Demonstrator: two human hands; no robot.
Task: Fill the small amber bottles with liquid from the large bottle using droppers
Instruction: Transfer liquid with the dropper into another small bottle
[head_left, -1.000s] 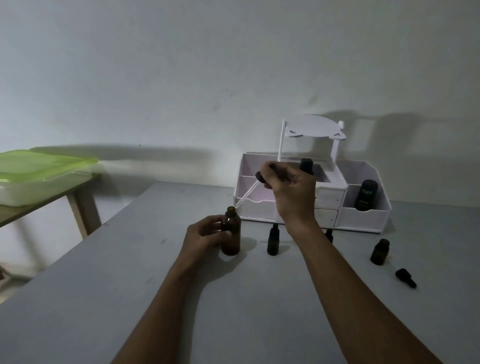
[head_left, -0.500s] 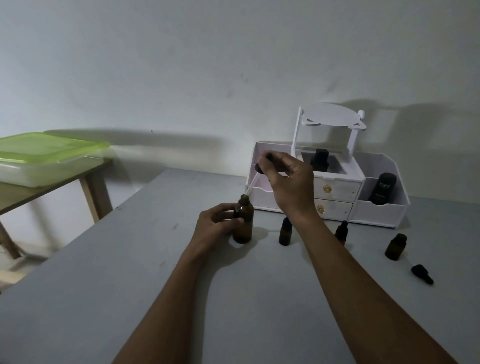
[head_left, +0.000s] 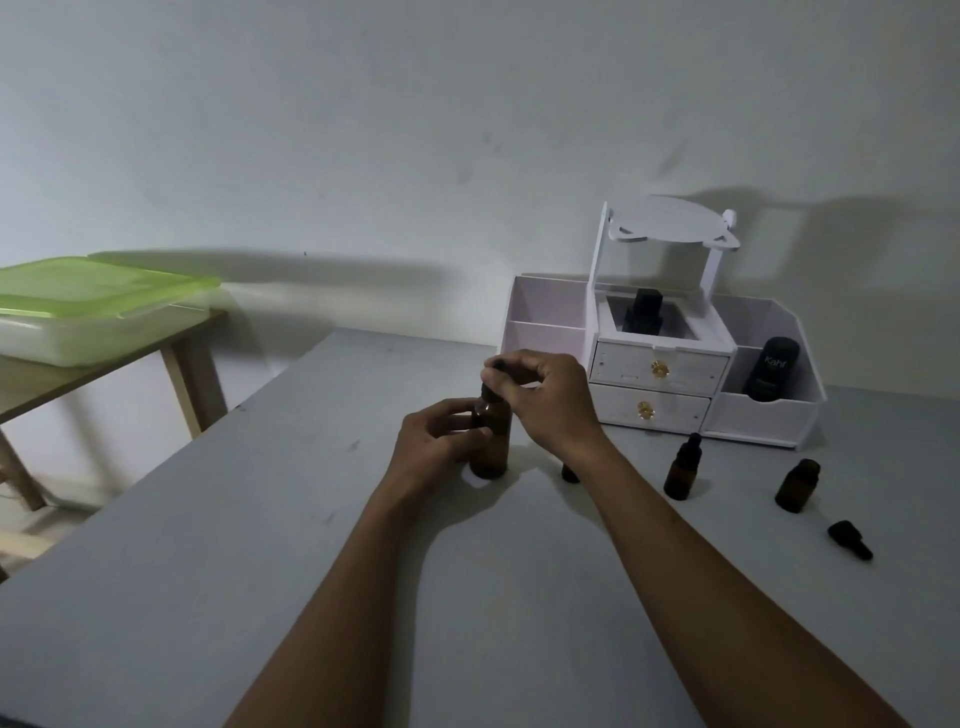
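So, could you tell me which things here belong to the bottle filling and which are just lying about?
In use: large amber bottle in the left hand; dropper in the right hand; capped small bottle; open small bottle; loose dropper cap.
Lying about: white organiser, black Kahf bottle, green-lidded box.

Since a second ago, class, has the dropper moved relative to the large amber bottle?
Yes. The dropper has gone down into the large amber bottle; its cap now sits on the neck.

Open tabletop (head_left: 208, 571) left; capped bottle (head_left: 683, 470), open bottle (head_left: 797, 486), loose dropper (head_left: 849, 540), organizer (head_left: 753, 421) right.
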